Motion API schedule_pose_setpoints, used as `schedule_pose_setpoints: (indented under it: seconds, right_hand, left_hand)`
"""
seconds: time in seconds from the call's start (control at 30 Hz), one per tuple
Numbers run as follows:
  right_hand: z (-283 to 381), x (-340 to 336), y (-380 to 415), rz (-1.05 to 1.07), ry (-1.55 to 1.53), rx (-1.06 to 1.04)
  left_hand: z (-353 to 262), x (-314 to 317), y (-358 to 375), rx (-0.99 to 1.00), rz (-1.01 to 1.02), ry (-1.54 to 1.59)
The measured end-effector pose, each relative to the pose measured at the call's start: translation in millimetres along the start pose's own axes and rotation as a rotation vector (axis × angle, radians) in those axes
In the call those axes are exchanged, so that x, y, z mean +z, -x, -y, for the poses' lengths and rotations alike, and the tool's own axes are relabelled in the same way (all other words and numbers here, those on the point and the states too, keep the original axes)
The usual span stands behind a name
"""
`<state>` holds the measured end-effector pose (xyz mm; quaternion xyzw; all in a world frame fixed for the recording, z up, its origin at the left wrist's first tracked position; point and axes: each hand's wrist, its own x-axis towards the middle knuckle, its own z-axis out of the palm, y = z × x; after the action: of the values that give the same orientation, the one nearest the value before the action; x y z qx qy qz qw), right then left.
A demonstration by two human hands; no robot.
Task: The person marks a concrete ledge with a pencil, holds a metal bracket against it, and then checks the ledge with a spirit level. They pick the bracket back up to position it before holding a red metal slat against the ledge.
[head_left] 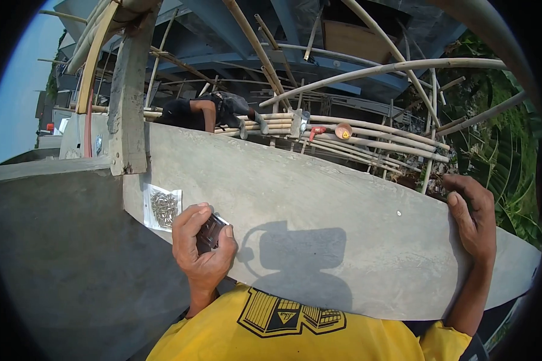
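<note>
My left hand [203, 243] is closed around a small dark glossy rectangular object [211, 232] with a pale edge. Its exact kind I cannot make out. Just left of that hand, a clear plastic bag of small metal fasteners [164, 208] lies on the concrete ledge [367, 240]. My right hand [474, 218] rests at the ledge's far edge on the right, fingers bent and thumb apart, with no object visible in it. Part of its fingers' undersides is hidden.
Beyond the ledge, a person in dark clothes [193, 114] leans over bamboo scaffolding [379, 135]. A red power tool [317, 132] and an orange bowl [343, 131] sit on the poles. A rough upright post [128, 108] stands at left, beside bamboo poles.
</note>
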<state>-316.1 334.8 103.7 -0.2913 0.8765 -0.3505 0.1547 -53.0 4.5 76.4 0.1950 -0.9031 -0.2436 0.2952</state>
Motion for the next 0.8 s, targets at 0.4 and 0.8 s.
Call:
schedule_pose_setpoints:
  seconds: [0.4,0.8]
  right_hand:
    - [1.5,-1.5,-2.0,0.035,-0.024,0.032]
    - [0.4,-1.1,-1.9,0.032,-0.059,0.025]
  left_hand:
    - [2.4,1.7,3.7,-0.042,-0.026,0.074]
    - [6.5,0.8,7.7,-0.012,-0.031,0.070]
